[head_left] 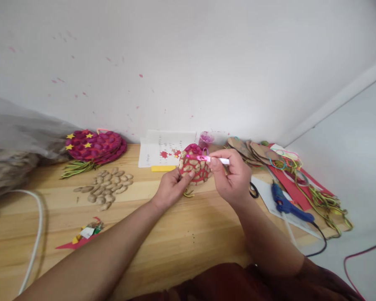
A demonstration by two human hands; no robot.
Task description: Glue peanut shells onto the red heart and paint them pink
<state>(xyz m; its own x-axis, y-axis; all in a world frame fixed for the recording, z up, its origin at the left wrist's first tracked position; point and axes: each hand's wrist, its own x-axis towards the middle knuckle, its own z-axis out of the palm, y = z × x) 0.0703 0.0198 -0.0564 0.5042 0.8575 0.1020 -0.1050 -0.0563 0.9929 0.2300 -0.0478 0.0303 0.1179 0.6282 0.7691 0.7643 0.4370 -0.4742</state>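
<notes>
My left hand (169, 190) grips the lower left edge of a round red disc (203, 174) covered in glued-on peanuts, its thumb on the front. Peanuts along the disc's top are magenta; the lower ones are still bare tan. Between the thumb and fingers of my right hand (235, 177) is a pink-stained paintbrush with a white handle (222, 161), its tip over the disc's upper left peanuts. A small cup of pink paint (206, 138) stands just behind the disc. Green cord ends (188, 193) stick out below it.
Loose peanuts (108, 186) and stacked magenta discs with yellow stars (95, 144) lie left, beside a bag of peanuts (9, 167). Papers (147, 152) and a yellow strip (163, 168) lie behind. At right are cardboard discs (260, 152), a blue glue gun (288, 205) and cords (326, 202).
</notes>
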